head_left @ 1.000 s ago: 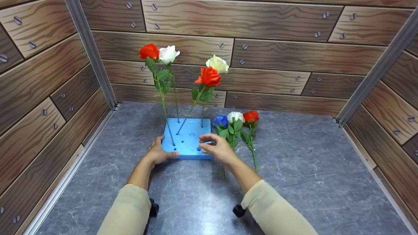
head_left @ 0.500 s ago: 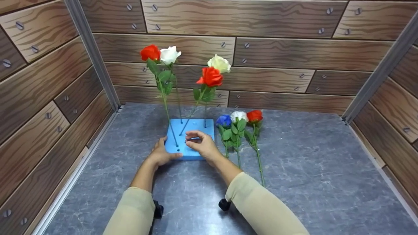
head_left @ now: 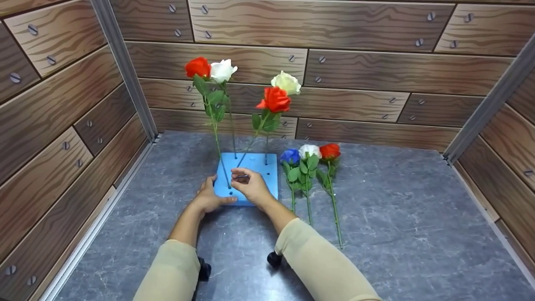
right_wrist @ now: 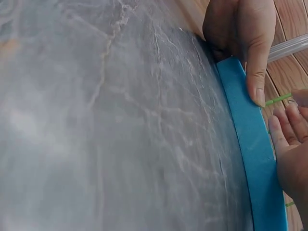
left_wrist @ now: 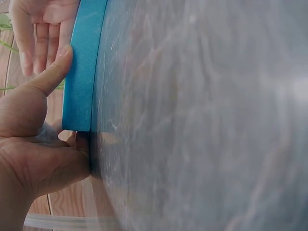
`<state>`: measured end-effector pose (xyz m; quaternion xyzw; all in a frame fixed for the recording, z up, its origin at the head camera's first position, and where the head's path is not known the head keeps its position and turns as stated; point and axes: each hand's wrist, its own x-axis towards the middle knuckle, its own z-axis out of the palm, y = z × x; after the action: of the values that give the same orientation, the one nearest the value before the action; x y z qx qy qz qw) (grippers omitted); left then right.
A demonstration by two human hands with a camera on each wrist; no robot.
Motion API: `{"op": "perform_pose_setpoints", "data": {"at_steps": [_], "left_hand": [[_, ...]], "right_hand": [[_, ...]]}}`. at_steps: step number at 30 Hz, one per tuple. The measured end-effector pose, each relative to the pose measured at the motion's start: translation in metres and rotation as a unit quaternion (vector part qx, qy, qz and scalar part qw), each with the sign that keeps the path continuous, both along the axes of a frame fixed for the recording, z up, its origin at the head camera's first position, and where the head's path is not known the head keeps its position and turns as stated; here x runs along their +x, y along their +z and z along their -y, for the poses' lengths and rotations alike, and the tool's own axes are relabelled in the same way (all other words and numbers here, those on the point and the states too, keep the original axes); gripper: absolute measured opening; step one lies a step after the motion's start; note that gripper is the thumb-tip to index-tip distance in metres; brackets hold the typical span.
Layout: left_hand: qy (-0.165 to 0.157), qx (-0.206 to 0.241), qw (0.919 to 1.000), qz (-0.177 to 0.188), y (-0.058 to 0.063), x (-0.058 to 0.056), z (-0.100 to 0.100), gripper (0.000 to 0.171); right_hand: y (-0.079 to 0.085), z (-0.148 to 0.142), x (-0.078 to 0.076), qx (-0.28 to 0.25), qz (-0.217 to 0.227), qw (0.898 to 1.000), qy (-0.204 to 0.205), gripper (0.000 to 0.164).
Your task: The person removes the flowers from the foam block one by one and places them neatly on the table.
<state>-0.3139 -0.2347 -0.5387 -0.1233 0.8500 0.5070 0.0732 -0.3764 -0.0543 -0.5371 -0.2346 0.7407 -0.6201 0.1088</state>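
In the head view, a blue foam block [head_left: 271, 186] with holes stands on the grey marbled surface. My left hand [head_left: 205, 199] grips its near left corner, thumb over the front edge; both wrist views show this. From the block rise two red roses [head_left: 198, 67], a white rose [head_left: 223, 71] and a cream rose [head_left: 286, 82]; one red rose [head_left: 274, 100] leans right. Over the block, my right hand [head_left: 253, 187] has its thumb and fingers loosely bent, with a gap between them, close to the red roses' stems. The leaning rose's stem base is hidden behind it.
Right of the block lie a blue rose [head_left: 290, 156], another white rose [head_left: 309, 151] and another red rose [head_left: 330, 151], stems toward me. Wood-patterned walls [head_left: 355, 69] enclose the surface at the back and sides, with metal corner posts [head_left: 125, 67].
My right hand has moved left across the block, from its right side to near the red roses' stems. My left hand keeps its grip. The whole head view has shifted slightly.
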Motion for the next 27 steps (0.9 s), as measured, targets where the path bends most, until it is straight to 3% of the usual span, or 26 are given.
{"op": "perform_pose_setpoints", "data": {"at_steps": [6, 19, 27], "left_hand": [[-0.006, 0.006, 1.0000, -0.003, -0.001, 0.000, 0.002, 0.118], [-0.008, 0.005, 0.9999, 0.006, -0.001, 0.001, 0.002, 0.117], [-0.009, -0.001, 0.9999, 0.011, 0.000, 0.000, 0.001, 0.118]], "right_hand": [[0.002, 0.006, -0.001, 0.044, -0.012, 0.999, -0.003, 0.043], [0.002, 0.012, 0.000, 0.083, 0.004, 0.996, 0.017, 0.047], [0.001, 0.014, 0.000, 0.101, 0.001, 0.995, 0.001, 0.041]]}}
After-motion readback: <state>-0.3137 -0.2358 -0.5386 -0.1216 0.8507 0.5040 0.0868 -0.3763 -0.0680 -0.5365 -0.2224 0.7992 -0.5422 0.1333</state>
